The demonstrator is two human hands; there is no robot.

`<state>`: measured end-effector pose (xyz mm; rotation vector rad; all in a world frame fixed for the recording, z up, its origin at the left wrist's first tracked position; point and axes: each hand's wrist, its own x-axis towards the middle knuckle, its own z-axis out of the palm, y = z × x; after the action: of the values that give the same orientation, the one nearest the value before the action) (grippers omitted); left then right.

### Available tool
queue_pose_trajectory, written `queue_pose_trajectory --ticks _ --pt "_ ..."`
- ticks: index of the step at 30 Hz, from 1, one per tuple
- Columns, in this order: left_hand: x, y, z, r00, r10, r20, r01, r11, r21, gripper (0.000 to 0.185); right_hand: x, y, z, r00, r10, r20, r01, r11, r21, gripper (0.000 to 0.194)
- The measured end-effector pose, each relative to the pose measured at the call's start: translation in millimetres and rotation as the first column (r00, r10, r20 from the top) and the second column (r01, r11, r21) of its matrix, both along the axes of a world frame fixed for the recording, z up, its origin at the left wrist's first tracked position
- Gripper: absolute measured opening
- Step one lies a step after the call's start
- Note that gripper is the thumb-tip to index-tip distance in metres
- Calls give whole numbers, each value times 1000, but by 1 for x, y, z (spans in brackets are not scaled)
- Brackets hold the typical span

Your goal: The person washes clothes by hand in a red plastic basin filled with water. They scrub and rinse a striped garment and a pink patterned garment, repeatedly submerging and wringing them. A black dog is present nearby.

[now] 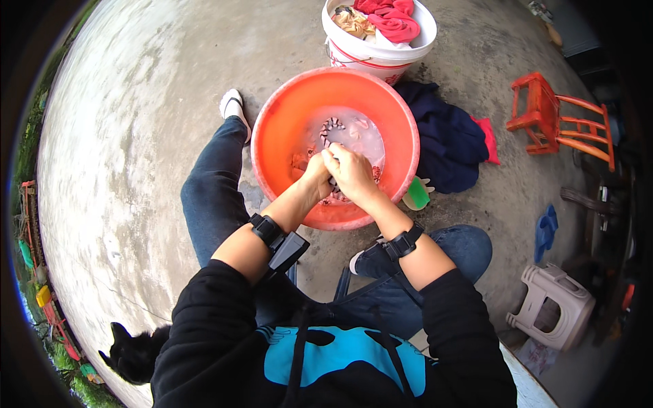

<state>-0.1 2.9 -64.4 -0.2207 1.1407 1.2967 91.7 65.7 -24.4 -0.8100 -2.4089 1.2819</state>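
An orange plastic basin (275, 132) stands on the floor before me, with cloudy water (365, 145) in its bottom. A wet pink garment with black-and-white striped trim (326, 131) lies in the water. Above it, my left hand (317, 172) and my right hand (352, 167) press together, both closed on part of this garment. The striped trim runs up to my fingers, and more of it shows between my wrists. The cloth inside my fists is mostly hidden.
Behind the basin stands a white bucket (367, 53) of clothes. Dark blue cloth (444, 137) and a green-and-white brush or scoop (419, 194) lie to its right. Farther right are an orange wooden chair (541, 115), a blue slipper (546, 232) and a plastic stool (553, 306). A black animal (135, 352) is lower left.
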Motion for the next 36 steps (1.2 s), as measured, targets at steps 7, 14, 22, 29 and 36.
queue_pose_trajectory --ticks 7,14,22,29,36 --pt "25 3 43 987 -3 158 -35 971 237 53 9 9 -47 870 -485 86 435 675 -596 38" --pt "1 5 -1 954 35 297 -24 999 -40 47 12 -4 -16 949 -314 -11 266 821 -506 17" --pt "18 4 -25 967 -36 -253 7 993 -117 23 -1 -7 -17 923 -310 228 300 951 75 49" --pt "36 1 22 922 -162 -353 124 984 -128 49 7 26 -13 785 -590 188 444 323 -836 28" --pt "-7 5 11 965 -48 257 -6 979 205 22 13 26 32 993 32 -113 -117 402 -908 21"
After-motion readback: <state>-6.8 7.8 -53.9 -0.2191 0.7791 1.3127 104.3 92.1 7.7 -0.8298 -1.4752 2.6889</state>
